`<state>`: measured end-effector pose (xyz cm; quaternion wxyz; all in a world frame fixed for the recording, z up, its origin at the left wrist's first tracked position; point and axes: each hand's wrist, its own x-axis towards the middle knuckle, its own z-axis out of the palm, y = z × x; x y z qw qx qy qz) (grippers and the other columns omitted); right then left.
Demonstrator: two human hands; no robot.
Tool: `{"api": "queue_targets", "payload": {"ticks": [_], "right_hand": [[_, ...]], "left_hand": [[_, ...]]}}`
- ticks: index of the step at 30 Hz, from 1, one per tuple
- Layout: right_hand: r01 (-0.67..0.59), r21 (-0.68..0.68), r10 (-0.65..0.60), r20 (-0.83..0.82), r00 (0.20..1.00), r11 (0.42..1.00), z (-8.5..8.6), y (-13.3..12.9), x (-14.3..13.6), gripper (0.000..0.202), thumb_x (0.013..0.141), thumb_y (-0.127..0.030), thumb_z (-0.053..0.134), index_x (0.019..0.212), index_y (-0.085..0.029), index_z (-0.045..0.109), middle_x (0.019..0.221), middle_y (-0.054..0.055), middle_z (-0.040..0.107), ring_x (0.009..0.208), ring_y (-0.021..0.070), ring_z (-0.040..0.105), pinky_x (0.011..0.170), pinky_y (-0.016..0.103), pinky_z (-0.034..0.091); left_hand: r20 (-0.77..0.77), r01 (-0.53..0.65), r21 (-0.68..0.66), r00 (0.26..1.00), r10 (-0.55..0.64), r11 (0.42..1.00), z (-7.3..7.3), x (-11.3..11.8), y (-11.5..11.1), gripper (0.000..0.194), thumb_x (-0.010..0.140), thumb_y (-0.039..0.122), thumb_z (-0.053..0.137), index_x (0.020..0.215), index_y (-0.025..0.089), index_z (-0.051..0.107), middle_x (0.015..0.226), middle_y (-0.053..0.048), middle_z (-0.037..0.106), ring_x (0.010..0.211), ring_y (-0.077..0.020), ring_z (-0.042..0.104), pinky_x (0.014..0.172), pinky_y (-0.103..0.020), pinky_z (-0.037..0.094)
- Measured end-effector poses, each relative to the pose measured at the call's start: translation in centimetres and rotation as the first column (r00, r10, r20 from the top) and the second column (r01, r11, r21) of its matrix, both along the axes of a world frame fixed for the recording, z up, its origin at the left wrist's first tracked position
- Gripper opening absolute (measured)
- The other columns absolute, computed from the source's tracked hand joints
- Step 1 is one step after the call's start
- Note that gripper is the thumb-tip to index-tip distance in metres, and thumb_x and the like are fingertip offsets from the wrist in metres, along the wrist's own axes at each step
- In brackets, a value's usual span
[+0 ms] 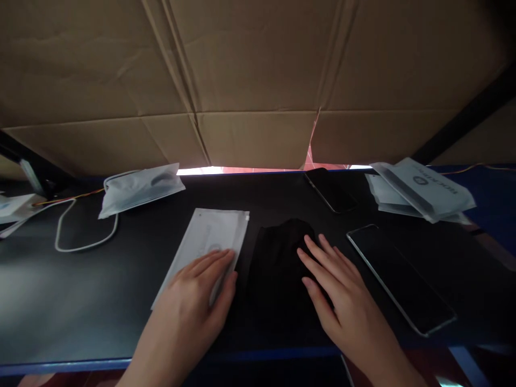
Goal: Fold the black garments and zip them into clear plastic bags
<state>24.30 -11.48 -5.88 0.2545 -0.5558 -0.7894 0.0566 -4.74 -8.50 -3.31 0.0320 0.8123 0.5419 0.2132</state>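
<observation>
My left hand (201,290) lies over the lower part of a white frosted zip bag (220,228) with grey print, its fingers stretched out and resting flat. To the right of that bag is a piece of black cloth (272,269), hard to make out against the dark table. My right hand (334,285) rests with spread fingers on the cloth's right side. Beside my right hand lies a phone (403,279) in a clear case, dark screen up. Neither hand is gripping anything.
Farther back sits a second dark phone (330,191). Several printed frosted bags (431,188) are piled at the right. Another frosted bag (141,188) lies at the left by a looped white cable (86,248). Cardboard (253,70) walls off the back of the black table (60,301).
</observation>
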Motion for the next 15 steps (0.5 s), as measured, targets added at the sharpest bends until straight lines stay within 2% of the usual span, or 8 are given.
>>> {"api": "queue_targets", "payload": {"ticks": [2,5,8,10,12,15], "right_hand": [[-0.013,0.039,0.013,-0.002,1.0,0.999,0.7,-0.2,-0.7,0.045,0.115,-0.029,0.051,0.158,-0.027,0.059,0.172,0.001,0.051,0.165,0.0311,0.039,0.126,0.066,0.049],[-0.086,0.025,0.085,0.02,0.996,0.996,1.6,-0.2,-1.8,0.041,0.114,-0.024,0.051,0.152,-0.028,0.066,0.17,0.0,0.054,0.163,0.0297,0.043,0.125,0.062,0.052],[-0.152,0.008,0.152,0.036,0.988,0.988,2.2,0.3,-2.5,0.043,0.111,-0.017,0.05,0.148,-0.028,0.069,0.168,-0.001,0.057,0.161,0.0289,0.046,0.124,0.06,0.053],[-0.173,0.016,0.173,0.028,0.985,0.985,2.5,0.7,-2.7,0.044,0.11,-0.015,0.051,0.148,-0.028,0.069,0.167,0.0,0.058,0.161,0.0299,0.047,0.124,0.061,0.053],[-0.188,0.03,0.187,0.026,0.982,0.982,2.9,1.0,-2.9,0.045,0.109,-0.014,0.052,0.148,-0.026,0.069,0.167,0.002,0.059,0.161,0.0306,0.047,0.123,0.061,0.054],[-0.202,0.031,0.201,0.028,0.979,0.979,3.7,1.2,-3.6,0.042,0.109,-0.011,0.051,0.145,-0.023,0.071,0.163,0.001,0.063,0.16,0.0291,0.049,0.124,0.058,0.053]], "left_hand": [[-0.026,0.036,-0.012,0.999,-0.036,0.999,0.0,0.3,-0.6,0.038,0.108,0.041,0.058,0.135,0.022,0.077,0.134,-0.009,0.082,0.127,-0.0329,0.078,0.105,-0.051,0.067],[-0.057,0.06,-0.059,0.996,-0.063,0.996,0.0,0.4,-1.0,0.035,0.107,0.034,0.058,0.135,0.021,0.074,0.136,-0.01,0.08,0.126,-0.0337,0.078,0.103,-0.053,0.068],[-0.11,-0.012,-0.12,0.994,-0.002,0.993,0.3,0.9,-0.9,0.019,0.103,0.029,0.062,0.116,0.021,0.073,0.123,-0.011,0.081,0.104,-0.0338,0.082,0.081,-0.051,0.07],[-0.158,-0.064,-0.149,0.987,0.04,0.987,0.7,1.2,-0.6,0.007,0.101,0.028,0.065,0.102,0.022,0.069,0.11,-0.009,0.079,0.093,-0.0324,0.079,0.069,-0.046,0.066],[-0.149,-0.063,-0.168,0.988,0.038,0.984,1.1,1.3,-0.3,0.009,0.102,0.024,0.061,0.094,0.023,0.065,0.101,-0.006,0.075,0.09,-0.0298,0.076,0.07,-0.043,0.062],[-0.051,0.003,-0.192,0.999,-0.013,0.981,1.6,0.9,-0.1,0.02,0.104,0.021,0.051,0.089,0.025,0.063,0.09,-0.002,0.07,0.084,-0.0249,0.073,0.073,-0.04,0.058]]}}
